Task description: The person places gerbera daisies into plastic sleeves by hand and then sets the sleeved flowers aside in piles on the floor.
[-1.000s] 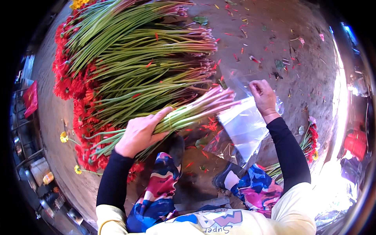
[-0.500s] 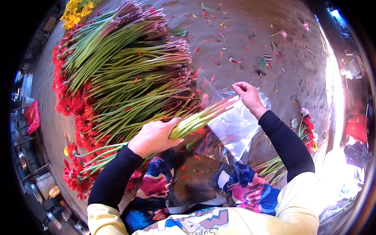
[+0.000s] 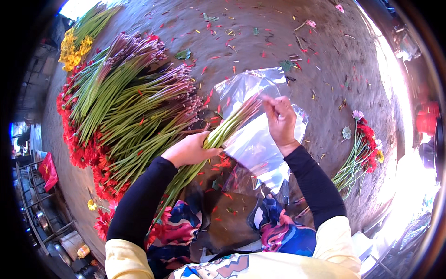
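Note:
My left hand (image 3: 193, 149) is wrapped round a bunch of gerbera stems (image 3: 231, 124) over my knees. Their pinkish cut ends point up and to the right, while red heads show under my left forearm. Just right of those ends is my right hand (image 3: 282, 122), its fingers curled in and slightly blurred. Whether a small thing sits in its pinch is hidden. Beneath both hands lie clear plastic sleeves (image 3: 251, 149) on the ground. To the left spreads a big heap of red gerberas (image 3: 139, 104), stem ends turned toward the middle.
Yellow flowers (image 3: 72, 51) lie at the far left. A smaller mixed bunch (image 3: 364, 149) of red, pink and yellow blooms rests on the right. Petals and leaf scraps litter the brown ground (image 3: 325, 102). A metal rack (image 3: 39, 200) stands along the left edge.
The held bunch has swung more upright, its ends now higher and further left. My right hand has come away from the stem ends, fingers curling. The view has shifted.

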The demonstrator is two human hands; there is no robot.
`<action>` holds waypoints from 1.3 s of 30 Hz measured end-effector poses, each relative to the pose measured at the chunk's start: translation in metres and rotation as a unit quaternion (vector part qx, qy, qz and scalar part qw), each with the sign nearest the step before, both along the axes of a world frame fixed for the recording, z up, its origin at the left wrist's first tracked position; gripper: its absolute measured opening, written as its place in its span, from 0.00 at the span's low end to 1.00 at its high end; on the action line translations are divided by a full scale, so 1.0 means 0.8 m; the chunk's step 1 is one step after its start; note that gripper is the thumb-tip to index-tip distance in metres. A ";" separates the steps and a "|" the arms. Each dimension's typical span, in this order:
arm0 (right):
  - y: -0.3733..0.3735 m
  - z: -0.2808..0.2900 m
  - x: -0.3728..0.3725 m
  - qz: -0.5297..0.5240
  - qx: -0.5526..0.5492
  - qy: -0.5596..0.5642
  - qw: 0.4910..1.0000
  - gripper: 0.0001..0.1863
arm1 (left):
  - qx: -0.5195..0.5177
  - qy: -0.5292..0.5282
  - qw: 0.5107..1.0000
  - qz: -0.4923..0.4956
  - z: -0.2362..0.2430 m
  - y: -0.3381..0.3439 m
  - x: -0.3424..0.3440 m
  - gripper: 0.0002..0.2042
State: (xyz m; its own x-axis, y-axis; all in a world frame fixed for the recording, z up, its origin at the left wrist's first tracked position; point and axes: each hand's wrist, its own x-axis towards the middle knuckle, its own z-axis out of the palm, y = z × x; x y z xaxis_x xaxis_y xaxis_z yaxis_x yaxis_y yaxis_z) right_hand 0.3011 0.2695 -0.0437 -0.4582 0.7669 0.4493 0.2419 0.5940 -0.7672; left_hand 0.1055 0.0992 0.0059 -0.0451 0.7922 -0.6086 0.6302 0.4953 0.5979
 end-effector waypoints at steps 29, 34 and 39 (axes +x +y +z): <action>-0.156 -0.065 0.054 0.367 -0.685 0.038 0.628 0.49 | 0.115 -0.371 0.817 0.426 -0.053 0.172 0.019 0.19; -0.133 -0.063 0.061 0.262 -0.668 -0.018 0.696 0.29 | 0.098 -0.387 0.812 0.426 -0.092 0.152 0.028 0.28; -0.093 -0.099 0.086 0.197 -0.677 -0.006 0.709 0.26 | 0.092 0.147 0.927 0.332 -0.138 0.112 0.041 0.23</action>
State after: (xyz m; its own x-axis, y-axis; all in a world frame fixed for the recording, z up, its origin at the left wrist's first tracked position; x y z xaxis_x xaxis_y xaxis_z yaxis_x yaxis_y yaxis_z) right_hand 0.3700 0.1948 -0.1226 -0.7543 0.3016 -0.5831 0.2741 -0.6624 -0.6972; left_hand 0.1379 0.1886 -0.1044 -0.7028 0.6193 -0.3502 0.3714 0.7392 0.5618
